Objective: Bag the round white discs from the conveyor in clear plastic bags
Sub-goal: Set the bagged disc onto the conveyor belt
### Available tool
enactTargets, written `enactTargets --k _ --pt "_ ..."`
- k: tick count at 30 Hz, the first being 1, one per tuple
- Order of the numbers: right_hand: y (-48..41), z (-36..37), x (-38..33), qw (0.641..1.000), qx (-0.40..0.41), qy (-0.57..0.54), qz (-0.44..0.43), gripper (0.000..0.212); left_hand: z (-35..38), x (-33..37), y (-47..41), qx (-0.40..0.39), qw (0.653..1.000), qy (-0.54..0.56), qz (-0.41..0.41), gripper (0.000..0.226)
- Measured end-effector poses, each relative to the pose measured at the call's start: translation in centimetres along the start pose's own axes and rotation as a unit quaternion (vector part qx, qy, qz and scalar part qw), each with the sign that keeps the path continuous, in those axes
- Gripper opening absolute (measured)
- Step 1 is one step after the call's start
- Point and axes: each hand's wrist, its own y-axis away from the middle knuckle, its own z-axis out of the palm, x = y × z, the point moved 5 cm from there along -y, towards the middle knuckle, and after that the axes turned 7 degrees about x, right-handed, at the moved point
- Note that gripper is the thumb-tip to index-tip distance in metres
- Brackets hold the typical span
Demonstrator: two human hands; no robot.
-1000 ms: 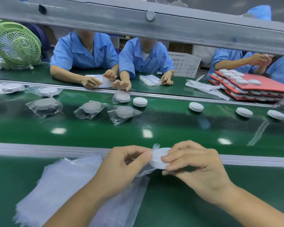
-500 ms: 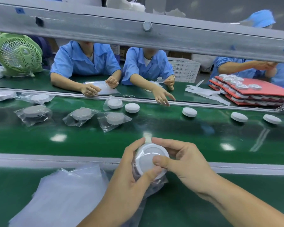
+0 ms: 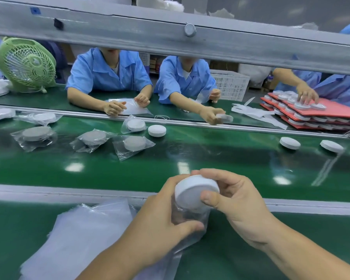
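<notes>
A round white disc (image 3: 194, 190) is tilted in front of me, its lower part at the mouth of a clear plastic bag (image 3: 188, 223). My right hand (image 3: 240, 205) pinches the disc with thumb on its face and fingers behind. My left hand (image 3: 160, 219) grips the bag, thumb across its front. Loose bare discs lie on the green conveyor (image 3: 210, 158): one at the middle (image 3: 157, 130), two on the right (image 3: 290, 142) (image 3: 331, 146). Several bagged discs (image 3: 93, 138) lie on the belt's left.
A stack of empty clear bags (image 3: 79, 239) lies on the near table at lower left. A metal rail (image 3: 49, 193) separates table from belt. Workers in blue sit opposite; one holds a disc (image 3: 223, 118). Red trays of discs (image 3: 311, 112) sit far right, a green fan (image 3: 26, 63) far left.
My hands lifted the disc and bag off the table and turned the disc; its flat top now faces me as it sits in the bag mouth. Items on the belt drifted left.
</notes>
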Motion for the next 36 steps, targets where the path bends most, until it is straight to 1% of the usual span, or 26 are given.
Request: enactTargets --k 2,3,6,7,10,11,12,13,15,16,17,18,19,20,21,22,23,24,26,27,28,29,31,33,35,36 --pt "0.0 0.1 0.5 0.999 0.011 -0.022 0.028 0.058 0.0 0.2 0.1 0.035 0.999 0.031 -0.001 0.068" --pt "0.0 0.2 0.8 0.999 0.019 -0.013 0.033 0.06 0.0 0.3 0.2 0.049 0.998 0.049 -0.002 0.067" --pt "0.2 0.4 1.3 0.998 0.026 0.051 0.029 0.06 0.7 0.4 0.5 0.062 0.988 0.135 -0.027 0.071" --pt "0.2 0.6 1.4 0.997 0.024 0.062 0.029 0.058 0.7 0.5 0.5 0.083 0.984 0.153 -0.035 0.066" --pt "0.3 0.9 1.5 0.994 -0.021 0.105 0.02 0.05 -0.3 0.4 0.5 0.22 0.967 0.124 -0.023 0.027" --pt "0.3 1.0 1.8 0.992 -0.038 0.119 0.017 0.046 -0.6 0.2 0.6 0.254 0.961 0.11 -0.027 0.02" --pt "0.3 1.0 1.9 0.99 -0.04 0.134 0.015 0.04 -0.8 0.1 0.5 0.269 0.958 0.095 -0.029 0.024" --pt "0.1 0.7 2.1 0.987 -0.028 0.159 0.005 0.033 -1.0 0.0 0.4 0.266 0.96 0.077 -0.028 0.027" --pt "-1.1 -0.2 2.0 0.973 0.021 0.228 -0.022 0.016 -1.6 0.0 0.0 0.22 0.975 0.02 -0.034 0.026" --pt "-2.1 -0.8 2.0 0.966 0.041 0.252 -0.03 0.01 -2.2 0.0 -0.3 0.188 0.981 -0.032 -0.04 0.031" --pt "-3.3 -1.5 1.9 0.959 0.061 0.275 -0.038 0.014 -3.1 0.0 -0.5 0.151 0.981 -0.115 -0.039 0.041" --pt "-4.8 -2.4 1.9 0.95 0.089 0.296 -0.048 0.02 -4.0 0.1 -0.6 0.097 0.968 -0.231 -0.034 0.053" --pt "-6.4 -3.3 1.8 0.934 0.126 0.327 -0.064 0.022 -4.7 -0.1 -0.6 0.031 0.936 -0.35 -0.033 0.062" --pt "-8.0 -4.1 1.6 0.912 0.163 0.366 -0.087 0.022 -5.0 -0.4 -0.3 -0.036 0.898 -0.436 -0.035 0.067" --pt "-9.5 -4.8 1.6 0.882 0.19 0.417 -0.11 0.02 -4.9 -0.6 0.0 -0.091 0.872 -0.48 -0.042 0.068" --pt "-11.1 -5.3 1.8 0.851 0.199 0.471 -0.122 0.019 -4.4 -0.6 0.3 -0.124 0.865 -0.483 -0.051 0.061" --pt "-12.6 -5.6 2.4 0.821 0.186 0.528 -0.112 0.021 -3.7 -0.5 0.4 -0.139 0.87 -0.471 -0.05 0.048" --pt "-14.2 -5.8 3.4 0.796 0.152 0.582 -0.071 0.026 -3.0 -0.5 0.4 -0.14 0.876 -0.46 -0.041 0.033" --pt "-16.0 -5.9 6.1 0.757 0.053 0.648 0.067 0.031 -2.1 -0.5 0.1 -0.137 0.87 -0.474 -0.014 0.023" --pt "-16.3 -5.5 7.1 0.751 0.004 0.649 0.118 0.037 -2.0 -0.6 -0.1 -0.138 0.864 -0.485 0.004 0.023" --pt "-16.3 -4.9 7.6 0.757 -0.029 0.637 0.142 0.044 -2.0 -0.7 -0.2 -0.139 0.86 -0.491 0.018 0.029" --pt "-16.3 -4.4 7.7 0.769 -0.043 0.622 0.142 0.049 -1.9 -1.0 -0.2 -0.146 0.855 -0.496 0.024 0.037" --pt "-15.8 -4.2 7.4 0.778 -0.023 0.619 0.101 0.051 -1.3 -1.5 0.1 -0.171 0.848 -0.501 0.021 0.049" --pt "-14.8 -5.3 6.8 0.768 0.008 0.636 0.071 0.049 -0.4 -1.8 0.1 -0.175 0.842 -0.51 0.026 0.044" --pt "-13.6 -7.6 6.0 0.759 0.047 0.646 0.065 0.045 0.1 -1.8 0.0 -0.154 0.852 -0.499 0.033 0.034" --pt "-13.0 -9.2 5.5 0.747 0.069 0.658 0.059 0.045 0.0 -1.9 0.0 -0.138 0.863 -0.484 0.037 0.032"
